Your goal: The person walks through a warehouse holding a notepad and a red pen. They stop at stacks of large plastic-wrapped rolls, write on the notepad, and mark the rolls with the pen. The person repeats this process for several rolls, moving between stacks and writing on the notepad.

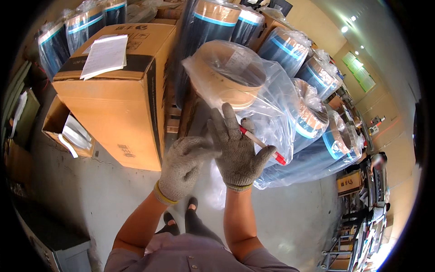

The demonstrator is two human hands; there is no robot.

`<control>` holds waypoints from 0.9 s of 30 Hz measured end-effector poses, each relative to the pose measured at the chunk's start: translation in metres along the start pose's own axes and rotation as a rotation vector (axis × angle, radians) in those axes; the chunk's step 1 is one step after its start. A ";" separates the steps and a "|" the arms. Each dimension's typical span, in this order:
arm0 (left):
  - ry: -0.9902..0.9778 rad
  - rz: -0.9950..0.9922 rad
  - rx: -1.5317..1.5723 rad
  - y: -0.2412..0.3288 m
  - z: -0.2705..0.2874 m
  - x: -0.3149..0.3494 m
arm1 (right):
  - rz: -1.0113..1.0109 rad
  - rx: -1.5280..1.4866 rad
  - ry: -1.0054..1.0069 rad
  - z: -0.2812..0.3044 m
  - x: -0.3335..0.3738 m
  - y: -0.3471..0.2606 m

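My right hand [238, 156], in a grey knit glove with a yellow cuff edge, has its fingers stretched upward. A white marker pen [257, 141] with red ends is held between those fingers and the thumb, slanting down to the right. My left hand [183, 165], gloved alike, is right beside it, its fingers reaching to the edge of the right hand and smeared by motion. Just beyond the hands stands a large roll with a brown cardboard rim [217, 84], under loose clear plastic film [276, 113].
A tall cardboard box [108, 109] stands at the left with a paper pad [105, 54] on top. An open carton [56, 120] is behind it. Several dark plastic-wrapped rolls [281, 52] stand beyond and to the right. Another person [378, 161] is at the far right.
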State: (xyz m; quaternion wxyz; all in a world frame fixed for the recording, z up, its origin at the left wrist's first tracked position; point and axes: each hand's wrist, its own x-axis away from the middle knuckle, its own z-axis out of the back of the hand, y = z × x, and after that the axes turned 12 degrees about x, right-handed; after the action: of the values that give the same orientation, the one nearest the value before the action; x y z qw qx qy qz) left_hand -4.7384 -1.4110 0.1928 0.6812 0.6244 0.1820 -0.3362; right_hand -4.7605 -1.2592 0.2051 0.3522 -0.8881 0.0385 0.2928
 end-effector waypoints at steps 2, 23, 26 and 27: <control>-0.031 -0.054 -0.185 -0.003 0.011 0.010 | -0.037 0.078 -0.102 0.001 0.001 0.012; 0.143 0.315 -0.675 -0.026 0.190 0.191 | -0.540 0.816 -0.345 -0.065 0.026 0.204; 0.205 0.403 -0.736 -0.021 0.203 0.222 | -0.551 0.774 -0.422 -0.066 0.019 0.201; 0.241 0.473 -0.739 -0.022 0.204 0.235 | -0.519 0.570 -0.379 -0.056 0.022 0.206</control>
State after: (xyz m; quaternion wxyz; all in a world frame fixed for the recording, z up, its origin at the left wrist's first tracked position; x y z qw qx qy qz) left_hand -4.6222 -1.6636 0.0508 0.8904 0.3984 0.2202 -0.0084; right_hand -4.7712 -1.4469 0.1019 0.6464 -0.6661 -0.1723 0.3298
